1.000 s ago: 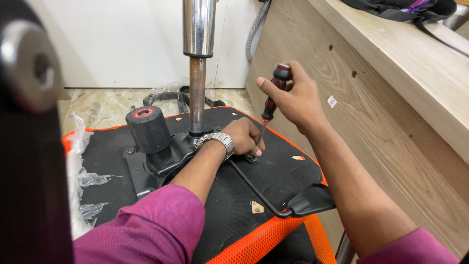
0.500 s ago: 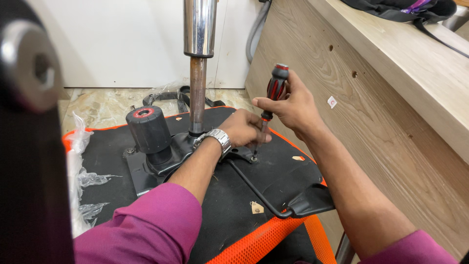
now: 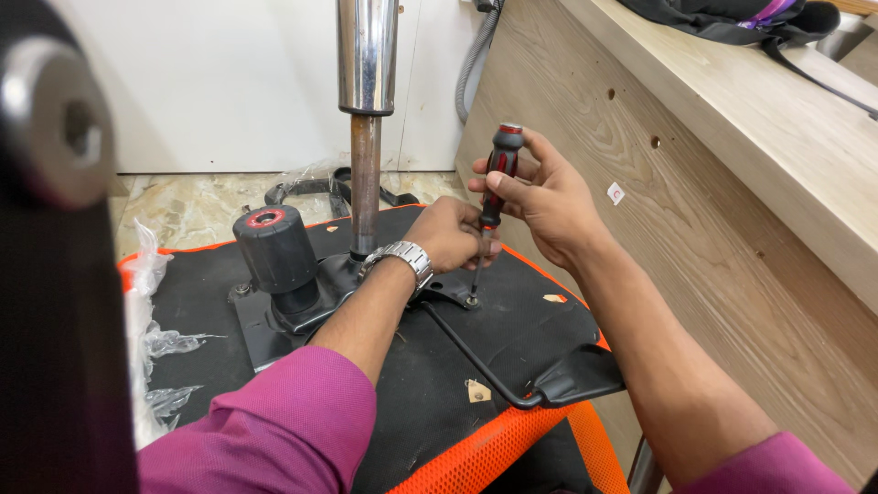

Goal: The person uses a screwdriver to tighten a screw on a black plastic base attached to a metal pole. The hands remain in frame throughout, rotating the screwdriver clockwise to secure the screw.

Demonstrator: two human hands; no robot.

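Note:
An upturned office chair seat (image 3: 512, 329), black underneath with orange mesh edging, lies in front of me. Its black metal mechanism plate (image 3: 274, 320) carries a black round knob (image 3: 274, 249) and a chrome gas-lift column (image 3: 366, 119) standing upright. My right hand (image 3: 540, 197) grips a black and red screwdriver (image 3: 497, 178), held nearly upright with its tip on a screw (image 3: 472, 299) at the plate's right corner. My left hand (image 3: 453, 233), with a metal wristwatch (image 3: 402, 261), rests on the plate and steadies the screwdriver's shaft. A black lever rod (image 3: 476, 361) runs to a paddle handle at the right.
A wooden desk panel (image 3: 713, 210) rises close on the right, with a dark bag (image 3: 732, 18) on top. Crumpled clear plastic (image 3: 151, 338) lies at the seat's left edge. A large blurred black part with a grey hub (image 3: 55, 119) fills the left foreground. A white wall stands behind.
My right hand has brought the screwdriver from a tilt to nearly upright and shifted its grip on the handle. My left hand stays by the shaft.

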